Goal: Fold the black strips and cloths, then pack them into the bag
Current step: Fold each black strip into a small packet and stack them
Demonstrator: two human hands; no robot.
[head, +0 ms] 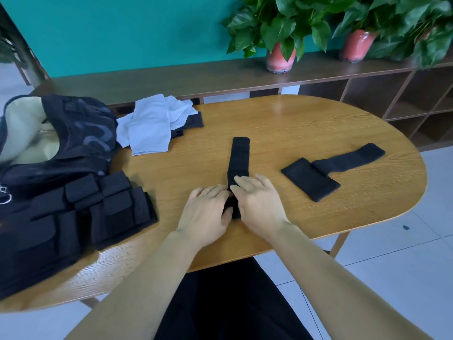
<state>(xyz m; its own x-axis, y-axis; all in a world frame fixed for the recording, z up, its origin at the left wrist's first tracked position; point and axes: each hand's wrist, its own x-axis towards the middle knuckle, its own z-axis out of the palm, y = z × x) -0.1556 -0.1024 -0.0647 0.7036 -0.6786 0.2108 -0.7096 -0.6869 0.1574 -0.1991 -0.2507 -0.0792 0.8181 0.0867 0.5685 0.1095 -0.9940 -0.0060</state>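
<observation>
A long black strip (239, 155) lies lengthwise on the wooden table (294, 133), its near end between my hands. My left hand (208, 212) curls its fingers and thumb around that near end. My right hand (257, 202) lies flat on the strip with straight fingers, pressing it down. A second black strip (343, 160) lies to the right with a wide folded pad (310, 179) at its near end. An open black bag (73, 133) with a pale lining stands at the left edge. A black cloth (195, 120) peeks from under a white cloth (152, 123).
A black multi-pocket pouch piece (98, 207) lies at the front left beside the bag. Behind the table runs a dark wooden shelf (196, 77) with two potted plants (280, 57). The floor to the right is white tile.
</observation>
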